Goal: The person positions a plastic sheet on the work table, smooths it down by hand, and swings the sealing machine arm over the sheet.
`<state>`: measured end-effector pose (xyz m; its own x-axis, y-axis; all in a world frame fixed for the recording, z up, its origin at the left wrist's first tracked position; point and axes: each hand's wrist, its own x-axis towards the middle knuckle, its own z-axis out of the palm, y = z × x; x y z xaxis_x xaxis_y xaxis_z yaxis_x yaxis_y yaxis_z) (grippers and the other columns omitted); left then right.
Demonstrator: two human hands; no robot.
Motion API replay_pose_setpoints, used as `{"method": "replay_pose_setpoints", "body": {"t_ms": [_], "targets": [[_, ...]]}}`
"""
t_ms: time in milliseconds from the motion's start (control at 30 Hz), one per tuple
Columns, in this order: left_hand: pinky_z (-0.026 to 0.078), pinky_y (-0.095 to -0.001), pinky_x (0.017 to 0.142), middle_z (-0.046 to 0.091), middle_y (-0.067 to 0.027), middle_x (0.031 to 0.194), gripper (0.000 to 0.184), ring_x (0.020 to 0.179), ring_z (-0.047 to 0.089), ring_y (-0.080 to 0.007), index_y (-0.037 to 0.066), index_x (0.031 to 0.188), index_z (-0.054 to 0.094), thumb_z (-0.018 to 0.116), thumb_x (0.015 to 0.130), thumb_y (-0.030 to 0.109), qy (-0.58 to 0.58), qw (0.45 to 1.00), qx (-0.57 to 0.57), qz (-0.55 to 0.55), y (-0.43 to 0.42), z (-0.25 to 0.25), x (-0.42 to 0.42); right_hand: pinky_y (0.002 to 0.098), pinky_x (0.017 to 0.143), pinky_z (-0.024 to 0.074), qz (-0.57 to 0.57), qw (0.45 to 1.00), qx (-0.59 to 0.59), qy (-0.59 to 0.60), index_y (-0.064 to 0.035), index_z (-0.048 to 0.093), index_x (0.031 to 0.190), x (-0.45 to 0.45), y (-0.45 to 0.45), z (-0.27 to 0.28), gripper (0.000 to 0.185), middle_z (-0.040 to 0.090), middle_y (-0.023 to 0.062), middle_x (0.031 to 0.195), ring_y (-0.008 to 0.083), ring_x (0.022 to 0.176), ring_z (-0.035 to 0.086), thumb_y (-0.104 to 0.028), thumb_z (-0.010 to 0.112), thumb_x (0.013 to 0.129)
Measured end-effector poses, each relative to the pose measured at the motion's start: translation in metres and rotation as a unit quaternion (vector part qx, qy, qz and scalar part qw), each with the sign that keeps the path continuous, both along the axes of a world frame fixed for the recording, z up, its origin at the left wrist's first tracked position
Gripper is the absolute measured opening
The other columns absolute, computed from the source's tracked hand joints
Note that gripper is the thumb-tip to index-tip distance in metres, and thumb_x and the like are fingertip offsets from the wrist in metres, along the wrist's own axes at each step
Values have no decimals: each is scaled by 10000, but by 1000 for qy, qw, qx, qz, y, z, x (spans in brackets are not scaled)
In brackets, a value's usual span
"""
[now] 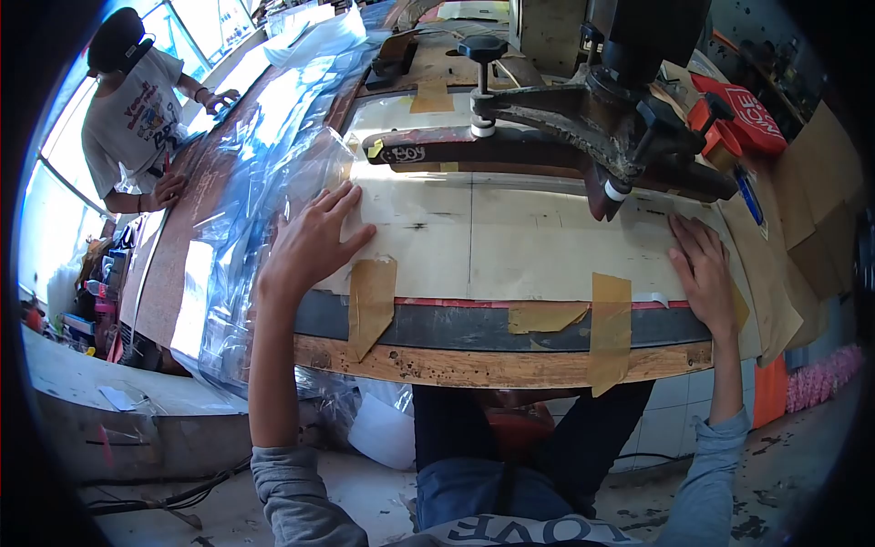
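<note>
Step in hand, as judged: positioning or smoothing by hand at the bed of a bench machine; the flat, cream-coloured rectangular sheet [547,260] lies on the bed in front of the seated person, its far part passing under the long, dark, straight bar [538,157] carried by a worn, dark metal bracket [583,114]; whether bar and sheet touch cannot be told from this angle.

Left hand [310,244]: released, palm down, fingers extended close together, thumb apart; it rests at the left end of the sheet, beside crumpled, transparent plastic film [314,164]; no grasp seen, though whether film lies beneath the palm is unclear.

Right hand [706,278]: likewise released, fingers extended and slightly bent, thumb a little apart; fingertips at the right end of the sheet, nothing visibly gripped.

Near side of bed: dark grey flat band [456,326] with a thin red strip [437,303] along its far edge, then a brown wooden edge [492,366]; a tan adhesive tape strip [611,324] runs from the sheet down over both band and wood; a thin dark line [471,228] crosses the sheet.

Next move, as judged, calls for light, even pressure from both palms and fingers clear of the bar; likely fault: loose film creasing at the left.
</note>
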<state>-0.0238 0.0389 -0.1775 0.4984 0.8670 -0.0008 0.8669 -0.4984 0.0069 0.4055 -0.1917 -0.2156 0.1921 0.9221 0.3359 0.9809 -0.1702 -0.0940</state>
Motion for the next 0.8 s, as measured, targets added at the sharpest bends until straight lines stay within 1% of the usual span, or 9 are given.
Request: {"method": "replay_pose_setpoints", "body": {"t_ms": [100,200,300,333,433,500,600,700,800], "targets": [[435,-464,1023,529,-116,1390,527,1220,551,-305,81,1302,578,584,916,439,-22,999,40,-17,-8,5,0,429,1063,318,1,1000,17,0,-56,580,1297,-2,-1,2,420,578,97,1301,288,1258,467,-303,518,963],[485,-447,889,683,-114,1124,354,992,655,-268,65,1055,695,615,912,380,-17,999,-4,-33,-8,26,4,422,1023,352,12,997,71,6,-25,664,1139,-4,-6,3,324,645,108,1157,289,1148,542,-259,564,939],[458,-425,844,715,-63,846,279,796,670,-214,65,824,699,648,898,329,28,998,-23,-55,0,27,3,418,972,383,12,992,121,-18,-5,693,964,0,-22,2,209,671,119,993,291,1023,591,-190,623,898],[424,-410,878,677,-34,707,292,701,651,-186,82,729,662,665,885,329,35,997,-6,-67,-3,27,6,415,960,388,0,991,128,-30,-1,688,936,5,-29,-1,188,668,122,961,289,1001,595,-174,640,880],[406,-389,860,600,-31,642,320,665,608,-200,87,702,618,671,880,348,-59,980,94,-163,-7,7,10,409,939,402,-40,989,139,-39,8,678,884,15,-36,1,154,659,132,907,290,965,604,-137,683,832],[398,-397,841,569,-56,761,298,788,587,-233,95,805,577,686,862,367,-103,968,123,-192,-10,-2,20,410,945,406,-75,988,135,-2,11,676,893,15,-29,9,164,655,142,932,299,986,606,-126,699,807],[395,-407,866,565,-77,991,318,957,574,-263,84,945,540,695,848,344,-122,960,137,-209,-12,-15,31,414,973,399,17,984,128,120,10,665,973,22,-9,16,219,640,158,1021,324,1023,604,-120,694,799],[398,-413,878,562,-74,1014,316,986,577,-266,79,965,541,694,851,330,-141,969,90,-180,-13,-20,32,399,1000,388,48,990,42,123,-4,630,1102,24,4,17,300,605,158,1154,328,1108,575,-98,662,818],[389,-436,903,566,-54,1010,337,1038,545,-264,89,1036,572,692,842,337,-159,969,73,-172,-11,-19,32,381,1008,385,52,995,41,77,-19,591,1191,29,3,6,368,565,142,1215,312,1160,533,-80,642,831]]}}
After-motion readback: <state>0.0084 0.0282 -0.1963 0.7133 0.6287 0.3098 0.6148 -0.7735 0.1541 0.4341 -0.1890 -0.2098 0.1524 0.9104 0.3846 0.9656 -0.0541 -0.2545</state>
